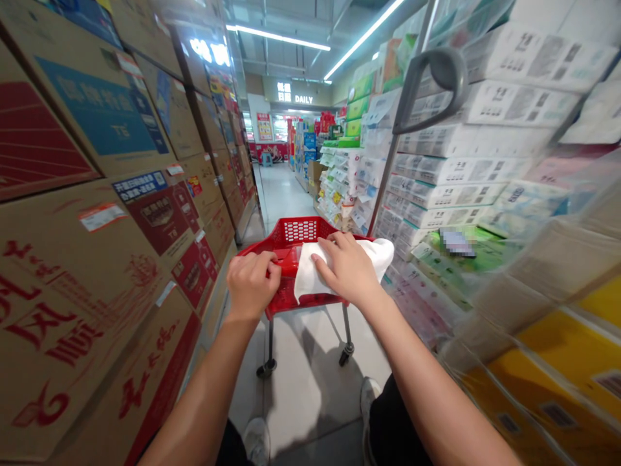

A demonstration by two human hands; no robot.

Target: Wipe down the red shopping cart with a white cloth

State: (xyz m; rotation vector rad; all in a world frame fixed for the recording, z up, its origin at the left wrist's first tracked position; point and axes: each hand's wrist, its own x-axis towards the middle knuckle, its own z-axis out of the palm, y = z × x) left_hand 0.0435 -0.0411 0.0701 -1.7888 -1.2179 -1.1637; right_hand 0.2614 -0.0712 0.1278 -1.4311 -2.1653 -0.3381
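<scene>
A red shopping cart (303,228) stands on the floor right in front of me. My left hand (252,281) is closed round the left part of its red handle (287,262). Over the right part of the handle lies a white cloth (310,275). My right hand (350,266) rests on that cloth with bent fingers, gripping it against the handle. The cloth's bunched end sticks out past the cart's right side. How far the right fingertips wrap under cannot be seen.
Stacked cardboard cartons (87,259) form a wall on the left. On the right are piles of white paper packs (436,171) and a grey door handle (431,90) on a glass panel. A tiled aisle (284,194) runs ahead toward a lit "DAILY" sign (303,99).
</scene>
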